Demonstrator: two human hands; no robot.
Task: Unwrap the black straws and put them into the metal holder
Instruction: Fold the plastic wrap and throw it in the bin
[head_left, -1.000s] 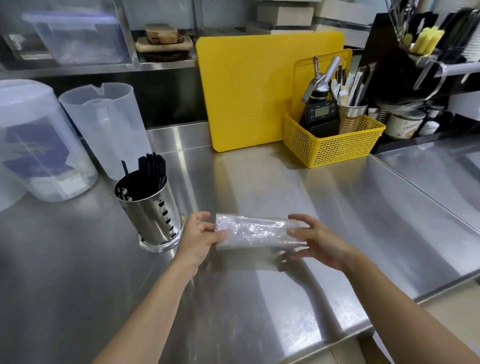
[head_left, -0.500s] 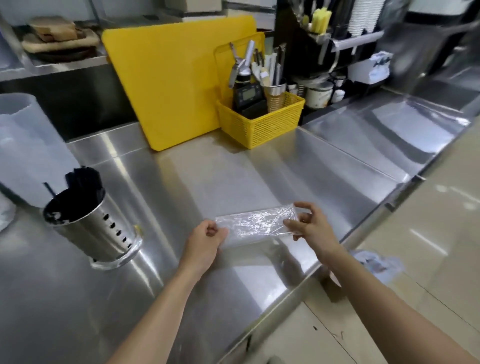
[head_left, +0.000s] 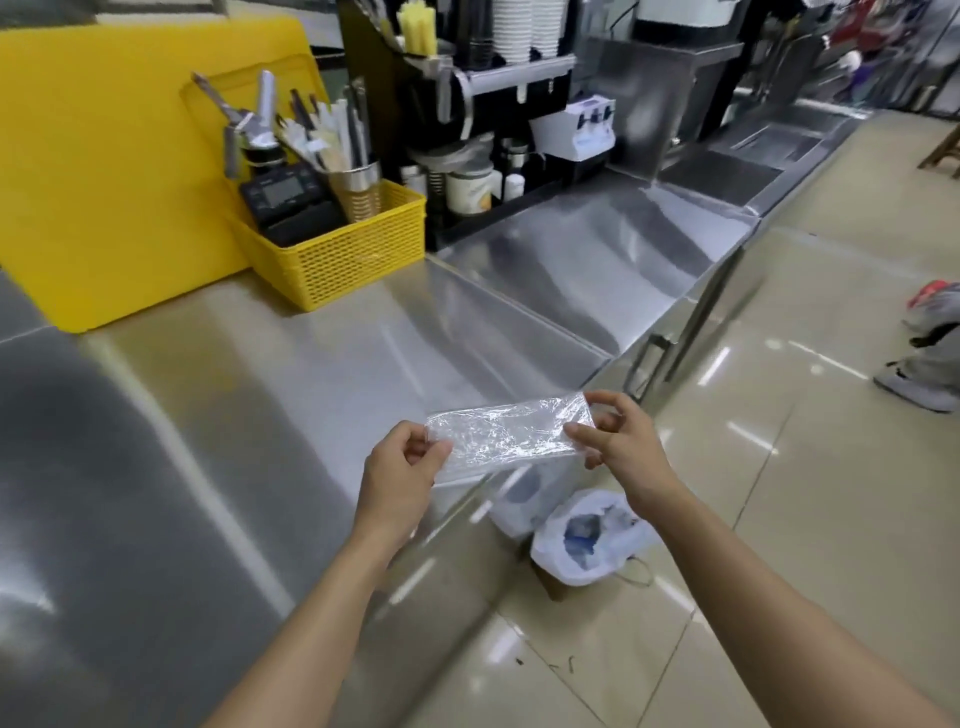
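Both hands hold a clear, crinkled plastic wrapper (head_left: 506, 432) stretched flat between them, with no straws visible inside it. My left hand (head_left: 402, 470) pinches its left end and my right hand (head_left: 621, 441) pinches its right end. The wrapper hangs in the air over the front edge of the steel counter (head_left: 234, 415). The metal holder with the black straws is out of view.
A white-lined bin (head_left: 592, 540) with rubbish stands on the tiled floor just below the wrapper. A yellow basket (head_left: 343, 254) of tools and a yellow cutting board (head_left: 104, 171) sit at the back of the counter. A dark rack (head_left: 467, 104) stands to their right.
The view has swung to the right, so the metal holder has left the frame. Both hands have carried the wrapper right, from over the counter to its front edge above the bin.
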